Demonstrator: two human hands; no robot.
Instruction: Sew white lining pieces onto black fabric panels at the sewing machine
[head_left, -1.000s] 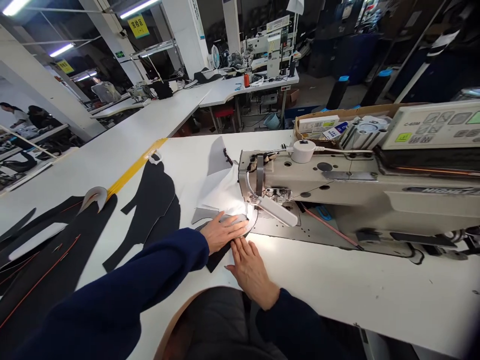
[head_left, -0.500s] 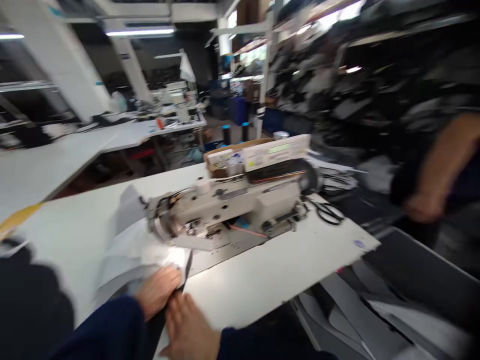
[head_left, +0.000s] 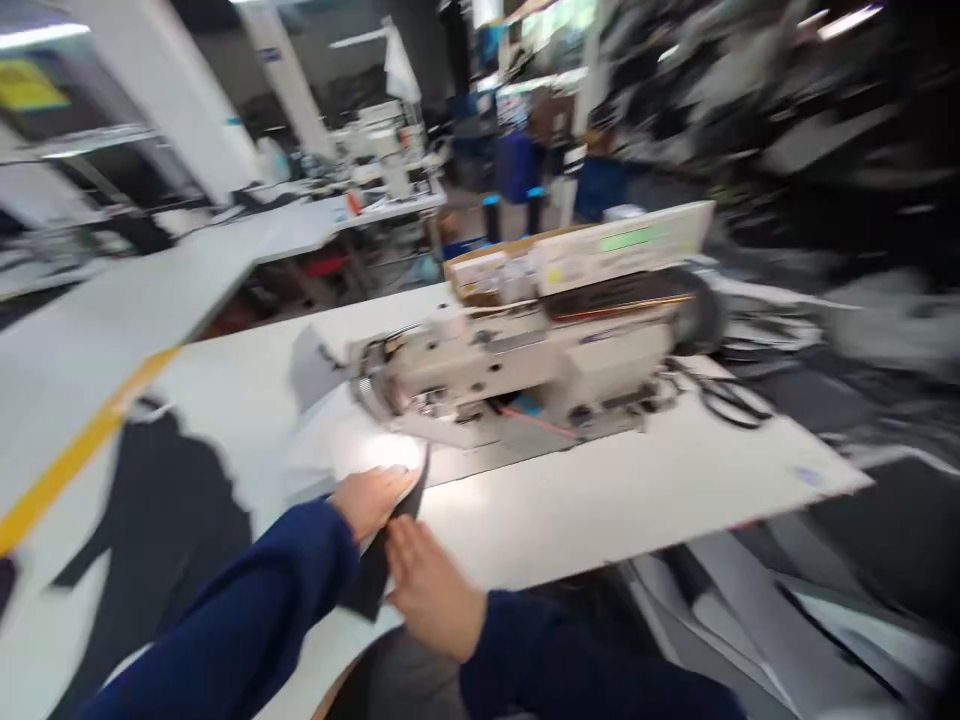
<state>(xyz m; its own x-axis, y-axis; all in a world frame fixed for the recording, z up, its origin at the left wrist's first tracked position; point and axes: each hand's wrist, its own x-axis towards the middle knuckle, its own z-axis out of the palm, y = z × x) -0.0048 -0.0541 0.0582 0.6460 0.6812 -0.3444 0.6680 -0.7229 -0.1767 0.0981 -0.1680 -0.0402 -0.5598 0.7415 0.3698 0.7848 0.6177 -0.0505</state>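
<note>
My left hand is at the near edge of a white fabric piece, its fingers closed on the layers where white meets dark. Just right of it and closer to me, my right hand lies with fingers stretched out over a dark fabric strip, thumb apart. Both hands are slightly blurred. The fabric runs up to the lit needle area of a sewing machine, where the machine head hides part of it.
A large dark fabric piece lies on the white table at left. Black-handled scissors rest by the machine's right end. Behind the machine stands a small box. Grey cut pieces sit below the table at right.
The view has swung left and down, so the machine and hands appear further right and higher. More of the dark strip shows under my right hand. Another person's arm at right has left the view.
</note>
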